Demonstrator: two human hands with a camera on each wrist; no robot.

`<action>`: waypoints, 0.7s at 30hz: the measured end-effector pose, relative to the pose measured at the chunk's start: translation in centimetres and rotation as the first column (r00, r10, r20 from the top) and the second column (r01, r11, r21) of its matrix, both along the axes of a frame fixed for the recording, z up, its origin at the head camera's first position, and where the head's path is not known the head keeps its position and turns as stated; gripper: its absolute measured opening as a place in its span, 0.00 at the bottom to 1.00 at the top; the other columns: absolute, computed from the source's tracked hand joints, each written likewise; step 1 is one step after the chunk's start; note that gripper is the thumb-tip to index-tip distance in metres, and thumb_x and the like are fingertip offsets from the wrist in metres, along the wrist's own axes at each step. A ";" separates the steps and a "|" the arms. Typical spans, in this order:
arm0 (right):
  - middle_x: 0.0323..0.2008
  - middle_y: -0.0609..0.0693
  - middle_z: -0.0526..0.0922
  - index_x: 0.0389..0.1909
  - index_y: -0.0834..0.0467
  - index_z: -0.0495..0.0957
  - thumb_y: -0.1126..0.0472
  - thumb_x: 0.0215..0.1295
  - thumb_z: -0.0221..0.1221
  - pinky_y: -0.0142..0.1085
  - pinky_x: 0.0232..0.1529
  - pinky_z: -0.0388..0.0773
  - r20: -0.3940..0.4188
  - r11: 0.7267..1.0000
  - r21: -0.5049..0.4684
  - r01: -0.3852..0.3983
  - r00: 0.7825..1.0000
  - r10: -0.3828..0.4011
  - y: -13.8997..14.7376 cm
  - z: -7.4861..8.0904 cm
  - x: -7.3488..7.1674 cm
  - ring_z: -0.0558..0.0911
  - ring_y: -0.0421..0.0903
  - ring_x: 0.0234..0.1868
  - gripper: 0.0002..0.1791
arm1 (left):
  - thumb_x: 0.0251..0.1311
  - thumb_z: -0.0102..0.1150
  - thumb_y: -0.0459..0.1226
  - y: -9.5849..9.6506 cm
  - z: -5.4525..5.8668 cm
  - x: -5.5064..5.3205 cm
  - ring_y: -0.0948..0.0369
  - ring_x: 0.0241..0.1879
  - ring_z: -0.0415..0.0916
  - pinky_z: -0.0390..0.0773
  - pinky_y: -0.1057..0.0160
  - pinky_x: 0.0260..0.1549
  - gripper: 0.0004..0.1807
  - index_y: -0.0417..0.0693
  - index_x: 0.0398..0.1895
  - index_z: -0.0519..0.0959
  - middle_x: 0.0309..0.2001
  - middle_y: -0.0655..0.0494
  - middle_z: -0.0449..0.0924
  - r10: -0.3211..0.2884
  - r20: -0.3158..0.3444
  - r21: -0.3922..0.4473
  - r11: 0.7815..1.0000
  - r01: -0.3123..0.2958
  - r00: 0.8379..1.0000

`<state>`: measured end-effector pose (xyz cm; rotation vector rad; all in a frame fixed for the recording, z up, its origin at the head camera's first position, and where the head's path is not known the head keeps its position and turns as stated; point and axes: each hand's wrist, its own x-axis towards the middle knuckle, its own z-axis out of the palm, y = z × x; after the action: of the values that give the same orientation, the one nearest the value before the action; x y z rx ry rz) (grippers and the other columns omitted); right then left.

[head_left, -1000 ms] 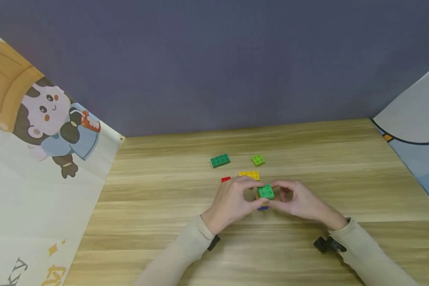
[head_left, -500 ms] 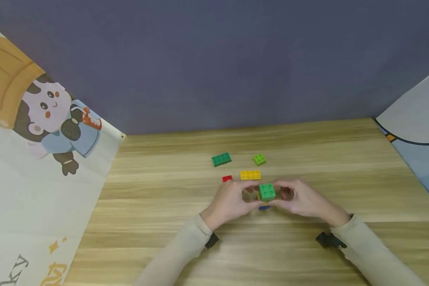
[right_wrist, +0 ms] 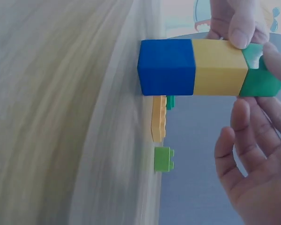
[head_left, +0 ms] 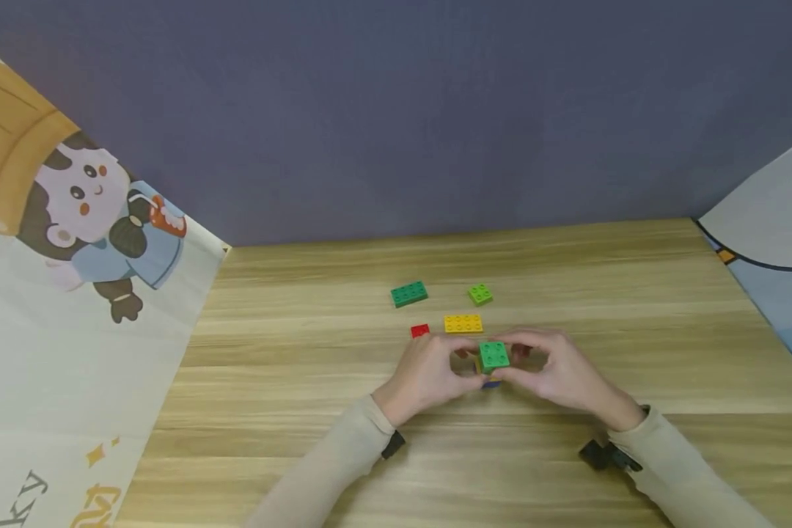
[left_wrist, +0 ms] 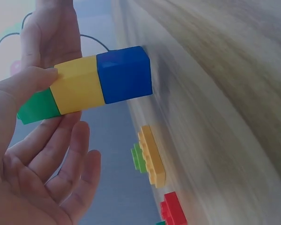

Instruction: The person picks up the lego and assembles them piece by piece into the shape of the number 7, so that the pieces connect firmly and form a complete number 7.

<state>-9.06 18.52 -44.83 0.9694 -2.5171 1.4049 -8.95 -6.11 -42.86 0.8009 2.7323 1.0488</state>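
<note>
A stack of three toy building blocks stands upright between my hands, green over yellow over blue. My left hand (head_left: 429, 370) pinches the yellow block (left_wrist: 79, 86) near its seam with the green one, its other fingers spread loosely below in the left wrist view. Thumb and fingers of my right hand (head_left: 561, 370) pinch the green brick (head_left: 493, 353) at the top. At the bottom, the blue block (right_wrist: 166, 68) is at the tabletop; whether it touches is hard to tell. From above, the fingers and green brick hide most of the lower blocks.
Beyond the hands lie a dark green brick (head_left: 409, 294), a lime brick (head_left: 480, 295) and a yellow brick (head_left: 463, 323). A red brick (head_left: 419, 331) is partly hidden behind my left hand. A dark panel (head_left: 435, 125) rises behind the wooden table (head_left: 290, 323).
My left fingertips have drawn slightly off the green brick's top edges, so more of it shows. Both hands stay at the stack; the head view has shifted a little.
</note>
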 end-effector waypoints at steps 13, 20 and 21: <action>0.33 0.44 0.87 0.49 0.56 0.89 0.69 0.50 0.81 0.33 0.28 0.80 -0.002 0.999 -0.046 -0.022 1.000 0.022 0.1 -0.4 -0.1 0.78 0.33 0.29 0.24 | 0.60 0.79 0.47 0.2 -0.3 0.2 0.66 0.45 0.86 0.78 0.74 0.42 0.21 0.55 0.55 0.90 0.49 0.63 0.92 0.006 -0.003 0.000 1.000 -0.006 1.000; 0.34 0.46 0.88 0.50 0.57 0.89 0.69 0.49 0.81 0.35 0.26 0.80 -0.008 0.999 -0.043 -0.010 1.000 0.010 0.1 -0.6 -0.1 0.78 0.32 0.28 0.24 | 0.61 0.78 0.47 0.1 -0.4 0.2 0.63 0.45 0.87 0.79 0.75 0.42 0.20 0.55 0.56 0.89 0.52 0.63 0.92 -0.005 -0.016 0.020 1.000 0.005 1.000; 0.34 0.46 0.88 0.50 0.57 0.89 0.69 0.49 0.81 0.35 0.26 0.80 -0.003 0.999 -0.039 -0.006 1.000 0.006 0.1 -0.6 -0.1 0.78 0.32 0.28 0.24 | 0.61 0.78 0.47 0.0 -0.4 0.2 0.63 0.45 0.87 0.79 0.76 0.42 0.20 0.55 0.56 0.89 0.52 0.63 0.92 -0.007 -0.020 0.020 1.000 0.007 1.000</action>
<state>-9.12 18.58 -45.41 0.9720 -2.4770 1.4470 -8.71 -6.08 -43.26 0.8281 2.7375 1.0749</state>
